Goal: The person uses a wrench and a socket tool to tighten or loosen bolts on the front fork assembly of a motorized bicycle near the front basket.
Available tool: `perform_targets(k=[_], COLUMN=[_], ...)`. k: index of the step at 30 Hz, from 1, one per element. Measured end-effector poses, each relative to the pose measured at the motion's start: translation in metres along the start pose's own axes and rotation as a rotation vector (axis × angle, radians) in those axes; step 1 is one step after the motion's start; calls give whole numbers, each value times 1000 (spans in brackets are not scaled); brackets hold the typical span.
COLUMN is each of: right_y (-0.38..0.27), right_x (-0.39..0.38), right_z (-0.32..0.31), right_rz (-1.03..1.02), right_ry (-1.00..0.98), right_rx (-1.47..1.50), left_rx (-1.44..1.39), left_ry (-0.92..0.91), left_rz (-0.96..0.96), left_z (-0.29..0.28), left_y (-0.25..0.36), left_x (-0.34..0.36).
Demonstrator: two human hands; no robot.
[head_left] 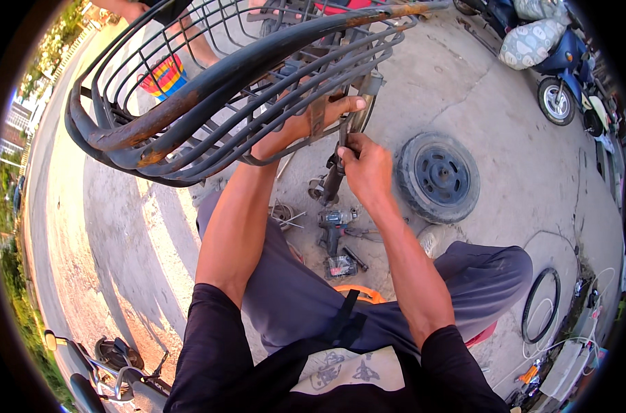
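A dark wire basket (pixel 209 89) with rusty patches on its thick rim fills the upper left, mounted on a vehicle's front end. Partly hidden by its bars, my left hand (pixel 306 122) is closed around the front fork (pixel 358 122), its thumb across the upper tube. My right hand (pixel 368 165) is closed just below and to the right, fingers pinched on a narrow dark metal piece (pixel 342 138) beside the fork. Beneath both hands, the dark lower fork leg (pixel 332 184) points down with no wheel on it. A cordless drill (pixel 333 227) lies on the ground between my legs.
A tyred wheel (pixel 438 177) lies flat to the right. Near the drill are pliers (pixel 365 235) and a short dark rod (pixel 355 259). A black hoop (pixel 541 305) and cables lie lower right. A blue scooter (pixel 559 72) stands upper right; another person (pixel 189 34) stands beyond the basket.
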State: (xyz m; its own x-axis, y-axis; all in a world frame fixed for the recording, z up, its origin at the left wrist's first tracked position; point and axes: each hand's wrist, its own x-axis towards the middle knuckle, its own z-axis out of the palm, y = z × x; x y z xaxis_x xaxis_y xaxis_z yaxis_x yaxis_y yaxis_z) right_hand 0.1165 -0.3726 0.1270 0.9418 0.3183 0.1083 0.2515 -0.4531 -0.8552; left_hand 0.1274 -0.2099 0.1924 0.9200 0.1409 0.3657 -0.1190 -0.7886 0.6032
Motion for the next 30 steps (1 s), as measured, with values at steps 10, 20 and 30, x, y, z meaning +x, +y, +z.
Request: perform_targets(k=[10,20,30], right_y=[-6,-13,0], right_x=[11,6,-5], right_z=[2,-3,-13], right_rz=[-59,-131,-85], right_ry=[38,64,203], right_rx=[141,67,-51], left_rx=[197,188,-234], left_ry=[-182,-188,-323], left_rz=[58,86,-330], left_z=[-19,-16,-7], left_y=[23,22,20], left_x=[-6,-4,4])
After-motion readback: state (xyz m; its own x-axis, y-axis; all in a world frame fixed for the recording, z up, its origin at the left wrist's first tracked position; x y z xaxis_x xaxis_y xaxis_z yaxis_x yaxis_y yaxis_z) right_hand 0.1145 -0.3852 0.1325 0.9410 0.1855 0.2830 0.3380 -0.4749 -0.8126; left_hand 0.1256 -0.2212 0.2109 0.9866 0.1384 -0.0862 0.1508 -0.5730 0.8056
